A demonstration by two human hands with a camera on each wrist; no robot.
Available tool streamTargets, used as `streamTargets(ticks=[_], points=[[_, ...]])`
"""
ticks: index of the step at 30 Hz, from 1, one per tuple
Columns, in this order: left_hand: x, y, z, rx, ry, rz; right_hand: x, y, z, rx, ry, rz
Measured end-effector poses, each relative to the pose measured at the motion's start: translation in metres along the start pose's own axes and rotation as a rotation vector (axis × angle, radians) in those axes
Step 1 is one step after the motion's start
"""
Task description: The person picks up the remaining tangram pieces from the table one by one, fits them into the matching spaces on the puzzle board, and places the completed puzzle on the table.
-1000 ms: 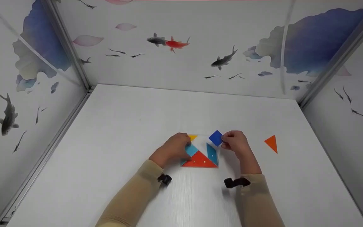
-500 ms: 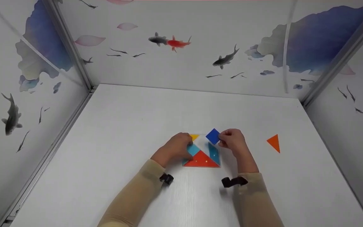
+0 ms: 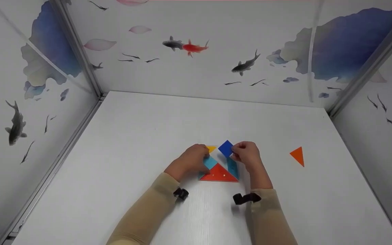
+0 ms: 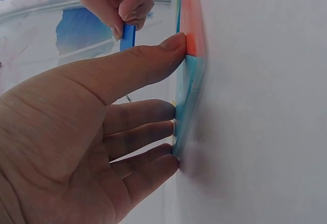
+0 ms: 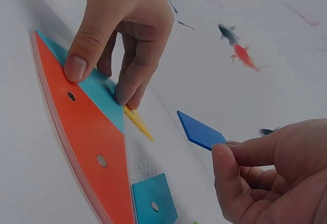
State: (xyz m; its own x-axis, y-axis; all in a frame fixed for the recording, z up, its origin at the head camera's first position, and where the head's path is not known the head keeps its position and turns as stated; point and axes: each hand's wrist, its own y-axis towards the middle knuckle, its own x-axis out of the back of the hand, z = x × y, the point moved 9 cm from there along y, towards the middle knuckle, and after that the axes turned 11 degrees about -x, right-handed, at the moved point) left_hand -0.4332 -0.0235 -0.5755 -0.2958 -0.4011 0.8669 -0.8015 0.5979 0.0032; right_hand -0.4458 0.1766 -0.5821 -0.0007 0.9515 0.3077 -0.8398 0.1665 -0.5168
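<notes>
Blue square (image 3: 226,148), pinched in the right hand (image 3: 247,154), is held up near the puzzle tray (image 5: 144,162); the left hand (image 3: 190,159), fingers extended, touches a teal piece (image 3: 210,162) there. Placing seems the current step, and the next move likely calls for lining up corners. I can read no writing.

Near the frame's centre we count two hands (image 3: 191,160) (image 3: 249,156), one blue square (image 3: 226,148), one red triangle (image 3: 218,174), one yellow piece (image 3: 211,148) and two light-blue pieces (image 3: 211,162) (image 3: 232,167); at centre right, one orange triangle (image 3: 298,157); lower down, two sleeves (image 3: 145,207) (image 3: 272,214) and two black wrist devices (image 3: 181,194) (image 3: 247,198).
</notes>
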Motion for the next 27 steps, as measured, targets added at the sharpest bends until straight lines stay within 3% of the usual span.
streamTargets(ticks=[7, 22, 27], points=[[0.003, -0.001, -0.004, 0.010, -0.017, 0.000, -0.007, 0.003, -0.003, -0.006, 0.000, -0.012], [0.003, -0.003, 0.003, 0.037, -0.024, 0.001, -0.025, 0.011, -0.004, 0.009, -0.056, -0.026], [0.001, 0.003, 0.001, -0.003, 0.020, 0.000, -0.025, 0.011, -0.003, 0.026, -0.075, -0.036]])
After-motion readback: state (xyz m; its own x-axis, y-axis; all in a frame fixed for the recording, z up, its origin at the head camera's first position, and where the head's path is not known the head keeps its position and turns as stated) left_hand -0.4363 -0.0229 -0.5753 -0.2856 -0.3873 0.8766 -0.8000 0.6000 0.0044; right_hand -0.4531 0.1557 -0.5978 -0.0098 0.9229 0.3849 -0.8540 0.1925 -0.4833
